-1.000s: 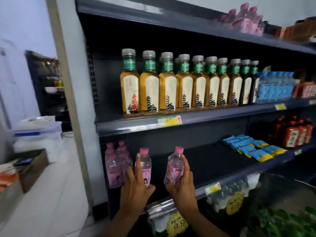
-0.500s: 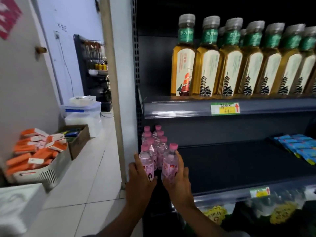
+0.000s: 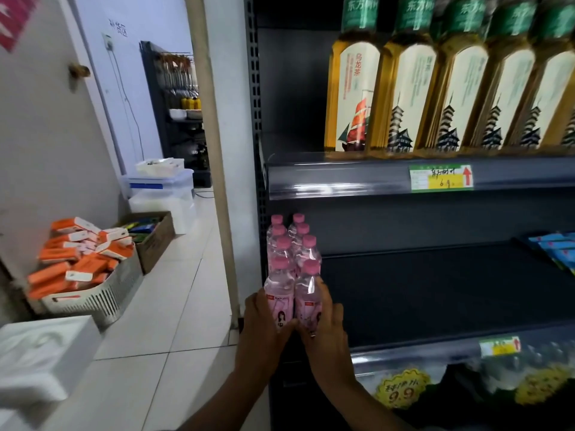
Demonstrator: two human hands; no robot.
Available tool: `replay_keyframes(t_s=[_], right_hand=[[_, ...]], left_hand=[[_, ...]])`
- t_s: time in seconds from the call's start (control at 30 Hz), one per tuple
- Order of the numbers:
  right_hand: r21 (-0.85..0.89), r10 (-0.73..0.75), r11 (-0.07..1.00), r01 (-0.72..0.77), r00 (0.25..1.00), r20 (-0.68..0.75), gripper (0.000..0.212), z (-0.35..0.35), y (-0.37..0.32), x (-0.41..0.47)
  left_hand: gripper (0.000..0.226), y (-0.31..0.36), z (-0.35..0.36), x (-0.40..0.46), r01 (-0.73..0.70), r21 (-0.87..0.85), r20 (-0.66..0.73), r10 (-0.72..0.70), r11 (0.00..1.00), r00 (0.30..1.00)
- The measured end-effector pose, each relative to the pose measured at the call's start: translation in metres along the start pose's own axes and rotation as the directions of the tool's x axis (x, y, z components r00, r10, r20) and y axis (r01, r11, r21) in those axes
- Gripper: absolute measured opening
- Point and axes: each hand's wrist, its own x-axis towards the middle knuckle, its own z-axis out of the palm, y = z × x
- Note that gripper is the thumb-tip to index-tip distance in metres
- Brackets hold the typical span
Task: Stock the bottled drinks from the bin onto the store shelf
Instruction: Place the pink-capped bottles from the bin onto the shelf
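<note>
The dark metal store shelf [image 3: 435, 293] fills the right side, its lower deck stretching away to the right of the fingers. On the deck above the fingers stands a row of amber tea bottles [image 3: 404, 94], with a green and yellow price tag [image 3: 441, 178] on the rail beneath them. Low and to the left of the hands, a white basket [image 3: 93, 293] on the tiled floor is heaped with orange packs [image 3: 71, 259], and a cardboard box [image 3: 154, 237] sits just behind it. At the left end of the lower deck, 2 rows of pink-capped bottles [image 3: 292, 241] run back from the fingers toward the rear wall. The left hand [image 3: 264, 334] grips the front bottle of the left row [image 3: 280, 293], fingers wrapped on its left side, thumb across the label's lower edge. The right hand [image 3: 326, 334] holds the front bottle of the right row [image 3: 308, 293], fingers [image 3: 331, 312] lightly spread and curled round its right side. Both front bottles stand upright, touching each other, on the deck near its front edge. Blue packets [image 3: 557, 247] lie far right of the fingers.
</note>
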Motion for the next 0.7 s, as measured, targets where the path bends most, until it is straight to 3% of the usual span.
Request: replay_keyframes(t_s=[0.2,0.37,0.5,0.63,0.7], right_hand=[[0.036,0.015,0.999,-0.013,0.999,-0.039,0.099,0.003,0.007,0.001],[0.011,-0.02,1.0,0.02,0.999,-0.029,0.105,0.008,0.013,-0.001],[0.032,-0.026,0.999,0.028,0.999,-0.044,0.103,0.001,0.017,0.006],[0.183,0.13,0.975,-0.125,0.992,-0.011,0.099,-0.004,0.024,0.022],[0.122,0.133,0.984,-0.134,0.991,0.011,0.085,-0.002,0.031,0.032]], left_hand=[[0.069,0.005,0.001,-0.005,-0.13,-0.071,0.076,0.135,0.989,0.988],[0.061,-0.007,0.01,-0.004,0.022,-0.308,0.104,0.011,0.951,0.994],[0.061,-0.01,0.021,0.007,0.059,-0.231,0.04,-0.051,0.971,0.998],[0.056,-0.008,0.024,0.012,0.003,-0.047,0.005,-0.003,0.999,1.0],[0.06,-0.008,0.026,0.015,-0.004,-0.054,-0.014,0.004,0.999,1.0]])
